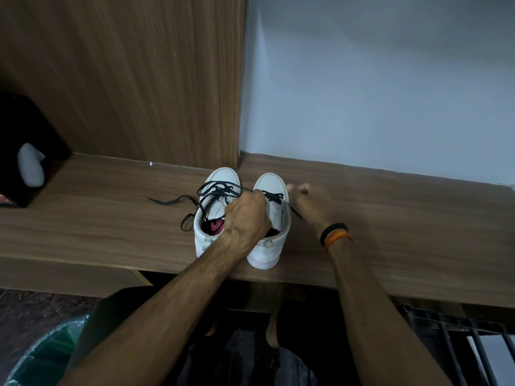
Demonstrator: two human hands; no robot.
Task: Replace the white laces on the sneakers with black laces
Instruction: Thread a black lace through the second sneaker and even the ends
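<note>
Lacing stands part done: both white sneakers sit side by side on the wooden shelf, toes toward the wall. The left sneaker carries a black lace through most of its eyelets, with loose ends trailing left over the shelf. The right sneaker shows only a few crossings of its own black lace near the toe. My left hand is curled over the tongue of the right sneaker and appears to hold it steady; I cannot tell whether the fingers also pinch a lace end. My right hand lies just beside that sneaker with fingers drawn together, apparently pinching the lace strand that runs out toward it. Risk, as I judge it: a hard pull by the right hand could draw the opposite end back out of its eyelet, or leave the ends uneven. A weak hold by the left hand could let the sneaker slide toward the shelf edge.
</note>
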